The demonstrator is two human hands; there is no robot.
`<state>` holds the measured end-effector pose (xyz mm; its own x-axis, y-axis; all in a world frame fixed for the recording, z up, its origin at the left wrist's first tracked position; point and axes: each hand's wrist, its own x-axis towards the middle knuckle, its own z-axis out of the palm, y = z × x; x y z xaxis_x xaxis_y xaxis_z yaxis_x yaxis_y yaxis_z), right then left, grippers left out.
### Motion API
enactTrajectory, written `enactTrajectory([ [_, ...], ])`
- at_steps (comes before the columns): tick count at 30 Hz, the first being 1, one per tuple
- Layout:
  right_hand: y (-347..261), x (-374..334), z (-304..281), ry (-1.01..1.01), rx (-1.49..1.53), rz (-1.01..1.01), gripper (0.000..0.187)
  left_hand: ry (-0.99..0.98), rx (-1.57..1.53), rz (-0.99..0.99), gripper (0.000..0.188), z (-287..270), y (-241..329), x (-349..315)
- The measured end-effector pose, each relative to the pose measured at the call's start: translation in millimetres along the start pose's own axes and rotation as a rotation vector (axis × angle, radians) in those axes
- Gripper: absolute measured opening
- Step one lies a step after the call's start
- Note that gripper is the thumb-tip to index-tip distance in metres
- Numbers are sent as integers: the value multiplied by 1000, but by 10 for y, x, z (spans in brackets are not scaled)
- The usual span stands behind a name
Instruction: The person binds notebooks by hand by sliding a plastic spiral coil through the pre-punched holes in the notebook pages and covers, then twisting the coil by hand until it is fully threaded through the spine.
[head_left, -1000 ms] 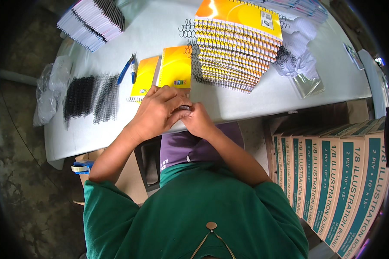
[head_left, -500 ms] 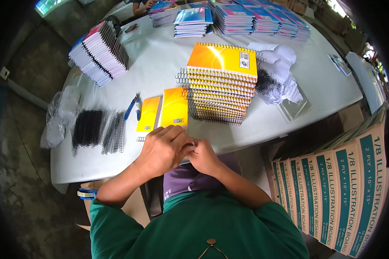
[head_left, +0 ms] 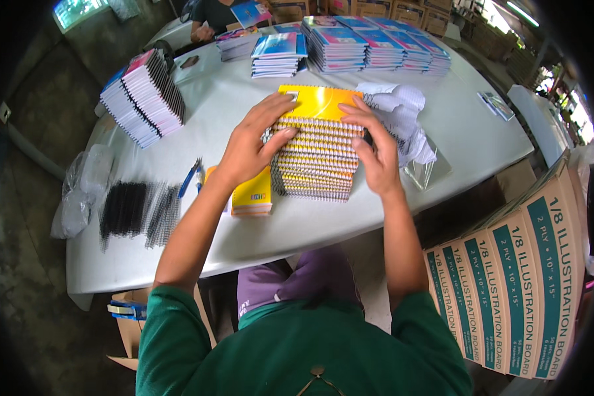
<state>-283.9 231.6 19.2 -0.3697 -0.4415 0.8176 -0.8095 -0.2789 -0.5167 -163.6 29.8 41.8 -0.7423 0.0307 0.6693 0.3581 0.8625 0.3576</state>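
Note:
A tall stack of yellow spiral notebooks [head_left: 315, 162] stands upright on the table before me, its coil-bound edges showing. My left hand [head_left: 252, 138] grips the upper left side, thumb at the near edge and fingers on the top cover. On the opposite side, my right hand [head_left: 378, 148] holds the upper right corner the same way. The top notebook [head_left: 320, 103] lies flat between both hands. Left of the stack is a small pile of yellow notebooks [head_left: 252, 193], partly hidden by my left forearm. Beside it rest blue-handled pliers [head_left: 190, 179].
Black wire coils [head_left: 124, 210] and a plastic bag [head_left: 84, 191] lie at left. Another notebook stack [head_left: 142, 99] stands behind them. Blue notebook piles [head_left: 340, 49] line the far side, near a seated person [head_left: 219, 20]. Crumpled paper [head_left: 409, 115] sits right; cartons [head_left: 508, 284] stand beside the table.
Both hands have moved from the table's near edge, where they were together, up and apart onto the stack's two sides. The far person now holds up a blue notebook.

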Motion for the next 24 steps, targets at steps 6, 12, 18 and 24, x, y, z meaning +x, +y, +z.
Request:
enactTrajectory([
  [6, -54, -58, 532, 407, -146, 217, 42, 678, -339, -456, 36, 437, -59, 114],
  [12, -285, -273, 415, 395, -84, 170, 50, 515, -60, -361, 38, -11, -69, -112],
  [18, -574, -1110, 709, 242, 326, 394, 45, -348, 411, -268, 59, 10, 53, -1411],
  [24, -476, -1500, 991, -201, 1664, 1399, 59, -209, 303, -340, 38, -501, 580, -1484],
])
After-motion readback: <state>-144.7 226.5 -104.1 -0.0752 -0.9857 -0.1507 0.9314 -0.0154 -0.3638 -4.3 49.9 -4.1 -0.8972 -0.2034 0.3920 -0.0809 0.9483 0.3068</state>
